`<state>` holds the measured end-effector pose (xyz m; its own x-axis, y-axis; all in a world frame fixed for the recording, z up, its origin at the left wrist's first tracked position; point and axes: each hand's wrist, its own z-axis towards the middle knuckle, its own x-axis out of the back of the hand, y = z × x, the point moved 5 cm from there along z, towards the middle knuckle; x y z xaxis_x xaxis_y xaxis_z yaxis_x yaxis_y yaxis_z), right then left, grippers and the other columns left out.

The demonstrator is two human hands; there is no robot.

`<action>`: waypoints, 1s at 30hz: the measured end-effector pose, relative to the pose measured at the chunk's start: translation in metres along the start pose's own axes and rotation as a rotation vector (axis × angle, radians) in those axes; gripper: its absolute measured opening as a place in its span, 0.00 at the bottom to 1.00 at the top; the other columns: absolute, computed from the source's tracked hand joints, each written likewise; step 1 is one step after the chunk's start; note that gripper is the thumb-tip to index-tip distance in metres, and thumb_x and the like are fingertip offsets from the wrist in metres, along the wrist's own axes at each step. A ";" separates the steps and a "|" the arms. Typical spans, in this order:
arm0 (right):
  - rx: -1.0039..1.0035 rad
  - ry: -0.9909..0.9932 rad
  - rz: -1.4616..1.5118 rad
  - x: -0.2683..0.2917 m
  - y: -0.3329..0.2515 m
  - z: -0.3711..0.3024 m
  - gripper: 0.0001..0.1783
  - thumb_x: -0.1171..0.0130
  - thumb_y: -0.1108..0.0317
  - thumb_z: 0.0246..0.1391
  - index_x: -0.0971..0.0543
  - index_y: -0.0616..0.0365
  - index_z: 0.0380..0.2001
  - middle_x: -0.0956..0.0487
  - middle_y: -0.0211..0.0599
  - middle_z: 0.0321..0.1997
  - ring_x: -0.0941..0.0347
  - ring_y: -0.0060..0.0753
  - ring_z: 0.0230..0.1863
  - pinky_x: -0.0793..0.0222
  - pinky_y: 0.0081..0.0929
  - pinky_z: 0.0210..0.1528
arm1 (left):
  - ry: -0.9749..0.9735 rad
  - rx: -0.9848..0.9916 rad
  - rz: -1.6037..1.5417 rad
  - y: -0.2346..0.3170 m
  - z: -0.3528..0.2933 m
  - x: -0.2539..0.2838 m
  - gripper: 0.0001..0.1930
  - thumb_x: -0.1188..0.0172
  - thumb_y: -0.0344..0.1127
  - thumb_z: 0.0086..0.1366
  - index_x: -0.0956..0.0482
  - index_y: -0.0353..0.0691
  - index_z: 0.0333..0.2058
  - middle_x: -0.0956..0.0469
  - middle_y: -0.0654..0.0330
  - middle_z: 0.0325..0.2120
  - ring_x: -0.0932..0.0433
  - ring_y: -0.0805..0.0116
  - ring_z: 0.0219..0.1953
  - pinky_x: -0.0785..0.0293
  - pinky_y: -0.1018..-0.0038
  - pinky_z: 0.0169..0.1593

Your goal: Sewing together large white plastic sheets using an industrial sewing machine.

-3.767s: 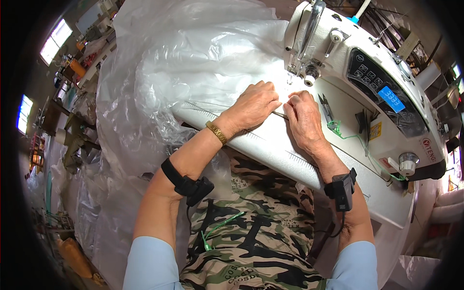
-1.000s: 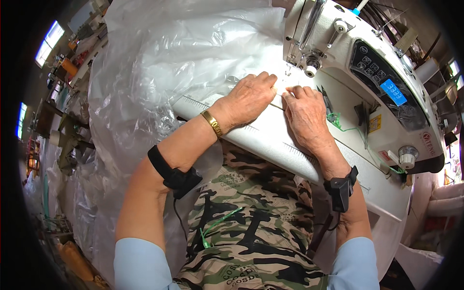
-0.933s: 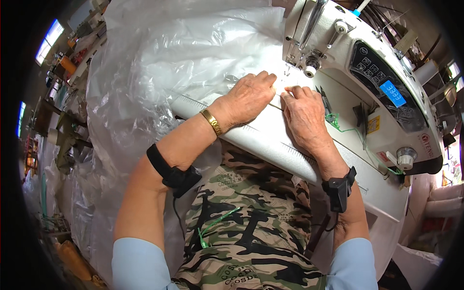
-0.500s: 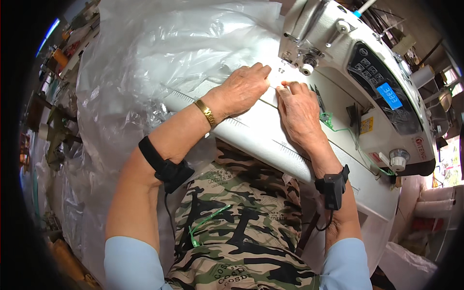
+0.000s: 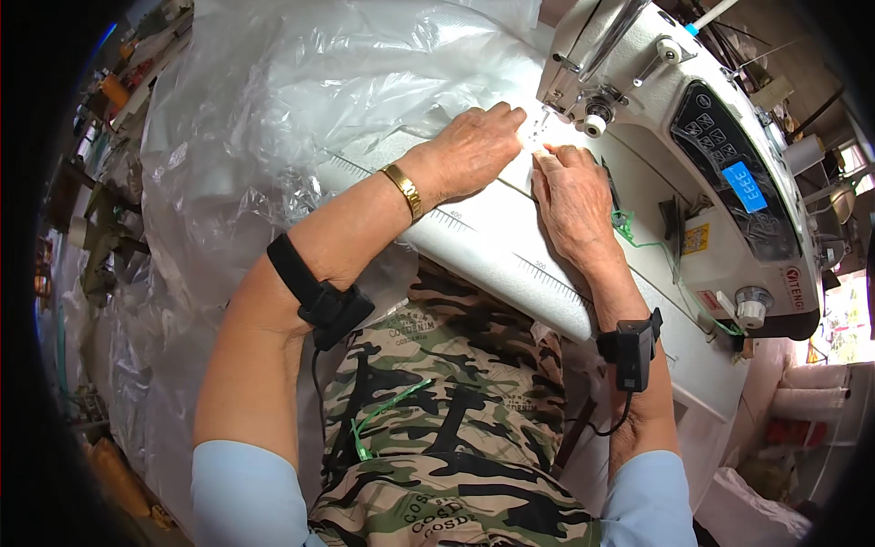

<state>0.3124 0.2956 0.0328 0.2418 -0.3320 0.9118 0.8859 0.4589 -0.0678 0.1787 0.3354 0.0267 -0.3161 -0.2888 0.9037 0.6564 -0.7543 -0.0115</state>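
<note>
My left hand (image 5: 474, 152), below a gold watch, reaches to the needle area of a white sewing machine (image 5: 638, 100). Its fingers are bent and pinched together beside the presser foot (image 5: 543, 121). Just to the right, my right hand (image 5: 578, 202) rests on the white machine bed (image 5: 492, 219), with thumb and index finger closed near the foot. Bright lamp glare washes out the fingertips, so whatever lies between them cannot be made out. Clear plastic sheeting (image 5: 365, 82) spreads in folds behind and left of my left hand.
Right of my right hand lie green thread (image 5: 623, 224) and a dark slim tool, partly hidden. The control panel (image 5: 736, 164) has a lit blue display. A camouflage apron (image 5: 437, 383) covers my lap, with a green strand (image 5: 392, 403) on it. Ruler marks line the bed's near edge.
The whole view has shifted slightly, putting the machine and both hands farther right in it. My fingers stay pinched beside the presser foot, the left fingertips slightly higher in the picture.
</note>
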 end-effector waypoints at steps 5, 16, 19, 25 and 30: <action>-0.027 -0.011 -0.008 -0.003 0.004 0.001 0.15 0.44 0.64 0.63 0.19 0.63 0.46 0.21 0.45 0.48 0.27 0.46 0.51 0.32 0.44 0.53 | 0.023 0.002 0.002 0.000 0.002 -0.003 0.04 0.43 0.23 0.57 0.18 0.31 0.29 0.25 0.51 0.42 0.24 0.57 0.47 0.21 0.63 0.49; -0.023 -0.021 -0.017 -0.005 0.008 0.003 0.15 0.44 0.63 0.62 0.18 0.63 0.44 0.21 0.46 0.48 0.27 0.47 0.51 0.31 0.46 0.53 | -0.064 0.046 0.026 -0.001 0.009 -0.005 0.06 0.43 0.25 0.60 0.18 0.31 0.30 0.24 0.52 0.44 0.25 0.57 0.50 0.22 0.63 0.52; -0.015 0.000 -0.023 -0.003 0.006 0.004 0.15 0.44 0.63 0.62 0.18 0.63 0.44 0.21 0.46 0.48 0.27 0.47 0.51 0.31 0.46 0.53 | -0.046 0.021 0.058 -0.003 0.010 -0.008 0.06 0.44 0.25 0.60 0.18 0.31 0.30 0.24 0.52 0.44 0.24 0.57 0.50 0.22 0.63 0.52; -0.033 -0.013 -0.040 -0.005 0.008 0.006 0.15 0.43 0.63 0.61 0.18 0.63 0.44 0.21 0.46 0.48 0.27 0.48 0.52 0.31 0.46 0.53 | -0.029 0.018 0.064 -0.005 0.015 -0.012 0.06 0.43 0.25 0.59 0.18 0.30 0.29 0.23 0.51 0.43 0.23 0.57 0.49 0.21 0.64 0.52; -0.018 -0.003 -0.046 -0.007 0.004 0.006 0.17 0.43 0.62 0.61 0.19 0.63 0.45 0.21 0.46 0.48 0.27 0.48 0.52 0.31 0.47 0.52 | 0.063 -0.005 0.036 -0.008 0.010 -0.013 0.06 0.43 0.24 0.58 0.18 0.30 0.29 0.23 0.49 0.42 0.23 0.55 0.47 0.21 0.63 0.52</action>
<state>0.3124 0.3047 0.0289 0.1991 -0.3500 0.9153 0.9031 0.4282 -0.0327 0.1844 0.3511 0.0195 -0.3346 -0.3521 0.8741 0.6649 -0.7456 -0.0459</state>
